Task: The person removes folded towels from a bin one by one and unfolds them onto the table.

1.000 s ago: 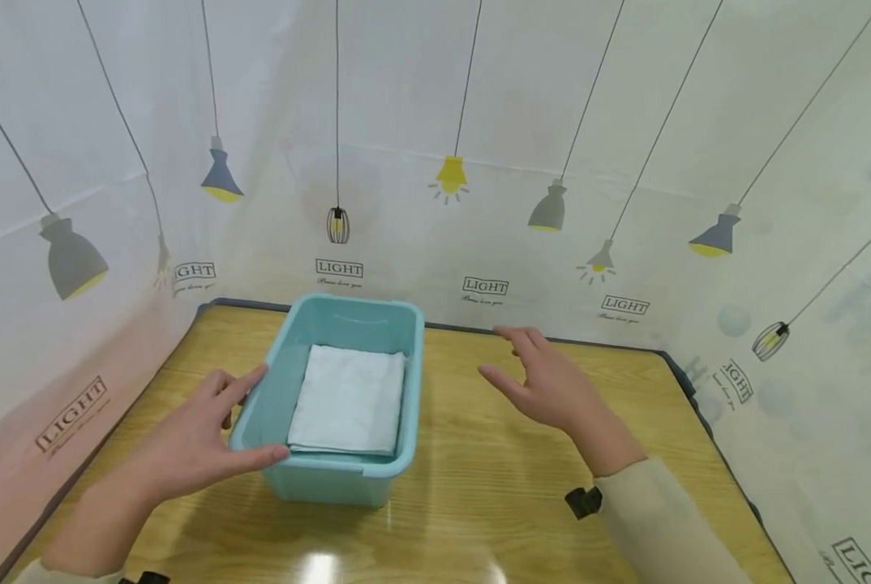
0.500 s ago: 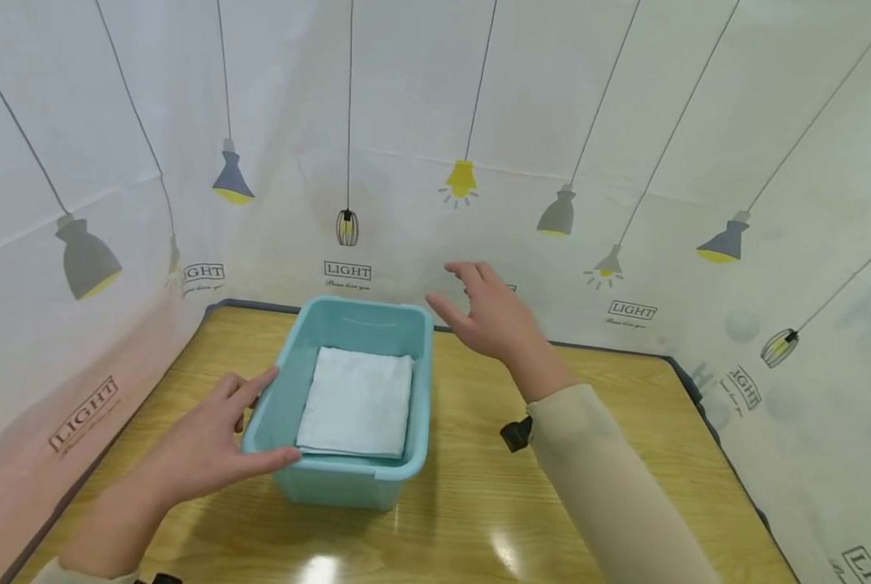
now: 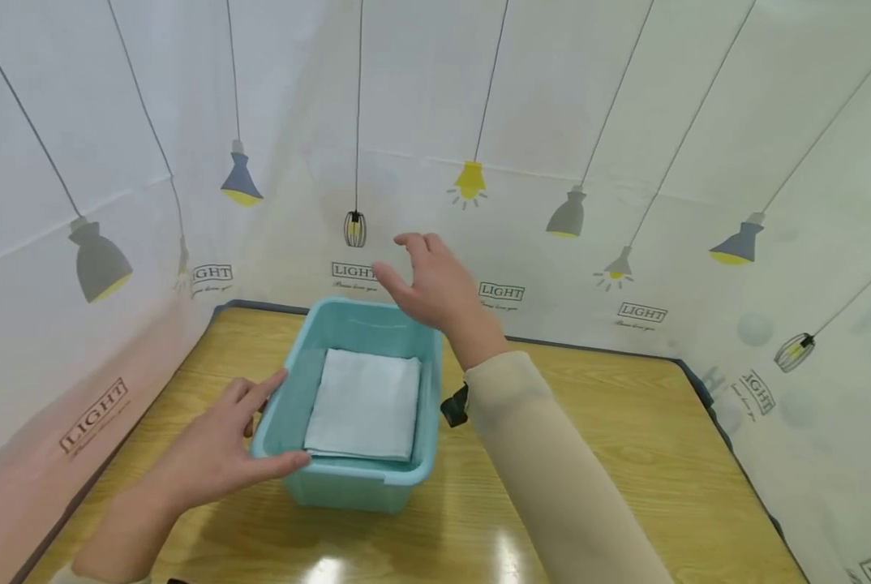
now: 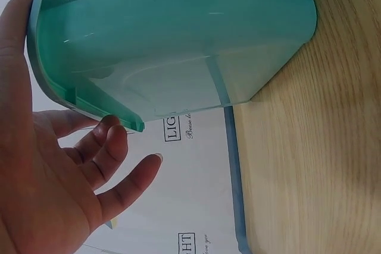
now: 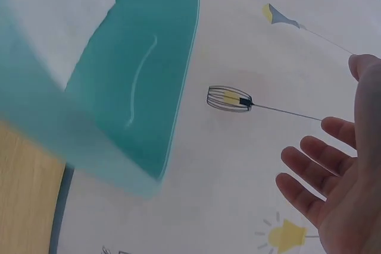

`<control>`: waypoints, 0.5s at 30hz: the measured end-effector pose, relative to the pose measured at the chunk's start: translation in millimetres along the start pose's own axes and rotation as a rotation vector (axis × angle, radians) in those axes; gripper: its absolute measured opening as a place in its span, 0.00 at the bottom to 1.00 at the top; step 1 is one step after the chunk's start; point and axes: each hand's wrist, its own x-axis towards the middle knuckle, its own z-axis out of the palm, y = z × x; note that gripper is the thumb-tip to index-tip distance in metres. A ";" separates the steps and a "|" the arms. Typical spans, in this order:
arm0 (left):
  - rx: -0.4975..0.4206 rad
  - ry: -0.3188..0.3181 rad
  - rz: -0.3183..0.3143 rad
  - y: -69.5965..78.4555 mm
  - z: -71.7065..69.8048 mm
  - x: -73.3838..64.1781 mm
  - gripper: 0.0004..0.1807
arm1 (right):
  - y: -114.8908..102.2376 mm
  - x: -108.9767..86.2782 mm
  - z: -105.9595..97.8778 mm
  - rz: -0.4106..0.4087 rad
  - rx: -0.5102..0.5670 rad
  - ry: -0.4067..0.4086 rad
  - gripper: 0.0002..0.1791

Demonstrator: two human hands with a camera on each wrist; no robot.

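A long, plain cream fabric sleeve [image 3: 563, 470] ends behind the bare right hand [image 3: 435, 284]; a small, blocky black piece [image 3: 455, 405] juts out beside its edge. A pale cuff [image 3: 92, 577], mostly cropped, shows below the bare left hand [image 3: 216, 450].

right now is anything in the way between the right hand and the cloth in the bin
Nothing visible blocks it from above: the bin is open and the cloth lies uncovered inside. Its rim stands higher than the cloth, so the right hand, coming in low from the side, would likely meet it.
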 end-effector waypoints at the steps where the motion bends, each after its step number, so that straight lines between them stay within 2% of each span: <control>1: 0.000 -0.003 0.000 -0.1 0.4 0.1 0.64 | -2.7 2.6 3.1 0.003 0.002 0.002 0.40; 8: -0.004 -0.015 -0.009 0.2 0.6 0.0 0.63 | -18.9 18.9 30.0 0.043 -0.002 -0.039 0.40; 15: -0.005 -0.005 0.004 0.1 0.8 -0.2 0.62 | -28.1 22.6 56.5 0.096 0.003 -0.033 0.40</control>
